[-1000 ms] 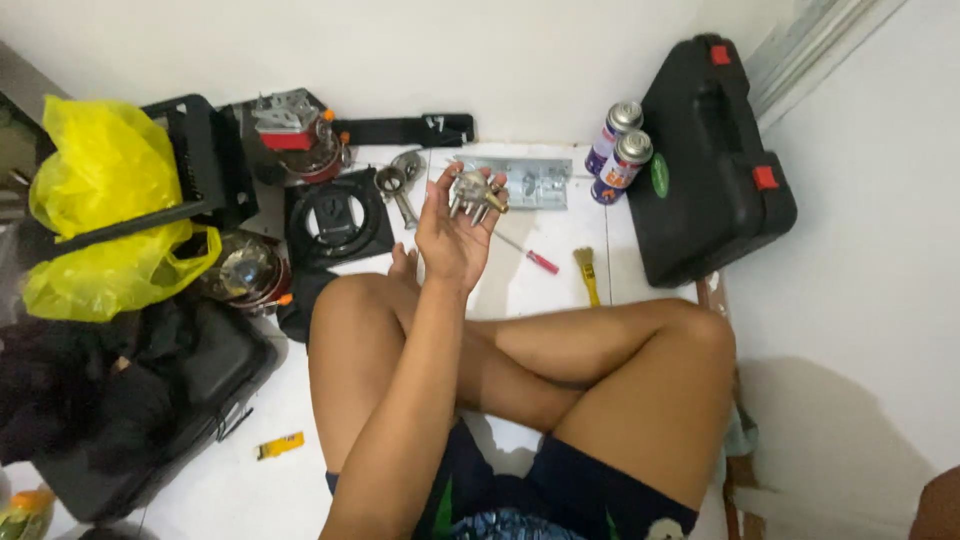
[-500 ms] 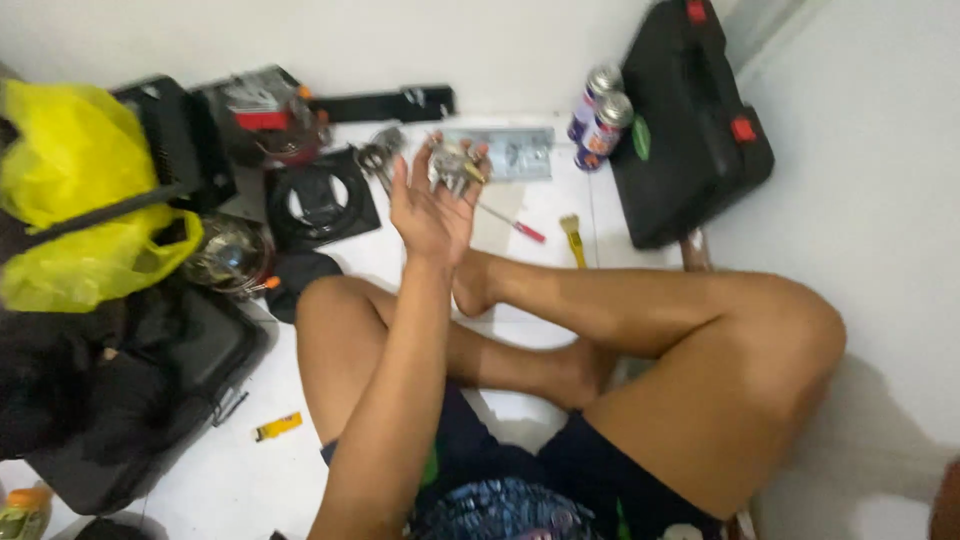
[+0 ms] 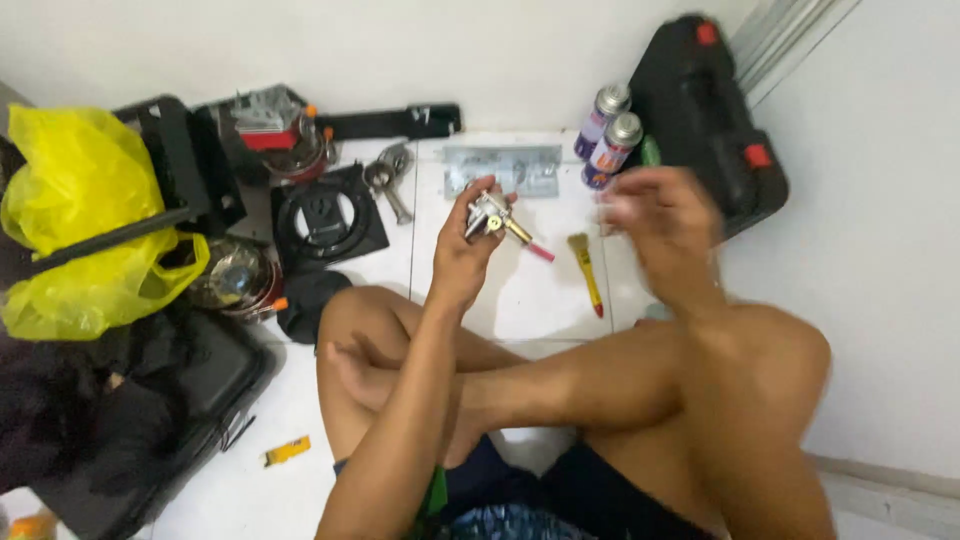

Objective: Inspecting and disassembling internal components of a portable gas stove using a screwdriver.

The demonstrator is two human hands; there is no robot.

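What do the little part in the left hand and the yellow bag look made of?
The small part held up in the left hand looks like metal: silvery shine, with a brass-coloured tip. The yellow bag looks like thin plastic film: glossy, crumpled, slightly see-through.

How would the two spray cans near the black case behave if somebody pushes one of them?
The spray cans stand upright and are tall and narrow, so a push near the top would probably tip one over. Once down, the round body would likely roll on the smooth white floor. They stand close together, so one might knock the other.
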